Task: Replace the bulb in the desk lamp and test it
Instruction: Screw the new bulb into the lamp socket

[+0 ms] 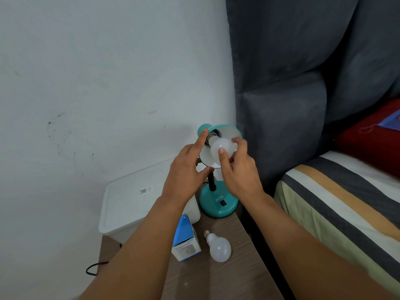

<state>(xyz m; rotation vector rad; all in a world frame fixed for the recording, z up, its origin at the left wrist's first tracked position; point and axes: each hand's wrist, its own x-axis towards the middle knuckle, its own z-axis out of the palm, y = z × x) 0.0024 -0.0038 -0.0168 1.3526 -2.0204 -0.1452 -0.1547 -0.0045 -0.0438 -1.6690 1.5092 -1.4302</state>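
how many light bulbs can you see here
2: one bulb at the lamp shade's socket, held by the right hand; one loose bulb lying on the table beside the blue box.

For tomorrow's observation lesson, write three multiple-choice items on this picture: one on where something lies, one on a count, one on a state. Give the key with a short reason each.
1. Where does the loose bulb lie?
A. On the bed
B. On the wooden table, right of the blue box
C. On the white bin

2. How many bulbs are in view?
A. One
B. Two
C. Three

3. What is the right hand doing?
A. Gripping the bulb in the lamp
B. Pressing the lamp's switch
C. Resting flat on the table

Key:
1 B, since the bulb lies on the wood grain beside the box.
2 B, one sits at the socket in the shade, one lies on the table.
3 A, its thumb and fingers curl round the bulb, while the left hand steadies the shade.
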